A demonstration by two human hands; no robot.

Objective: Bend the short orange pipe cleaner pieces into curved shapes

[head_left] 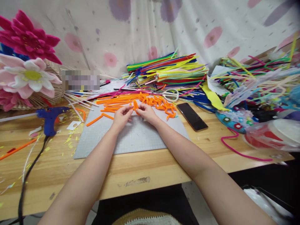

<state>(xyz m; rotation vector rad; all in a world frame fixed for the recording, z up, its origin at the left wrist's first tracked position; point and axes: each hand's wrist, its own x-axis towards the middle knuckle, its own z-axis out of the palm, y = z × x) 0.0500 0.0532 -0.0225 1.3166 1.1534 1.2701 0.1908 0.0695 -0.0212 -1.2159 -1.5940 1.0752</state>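
Above the flat grey gridded cutting mat [138, 140], the right hand [148, 114] pinches a short, fuzzy orange pipe-cleaner piece [135, 104] between thumb and fingers, its tip standing up past them. The left hand [122, 117] curls in just left of it, fingertips close together; from here I can't tell whether they hold it too. The right thumb seems to hide its lower end. Straight orange pipe cleaners [117, 99] lie on the far side, some running out of sight behind the left hand.
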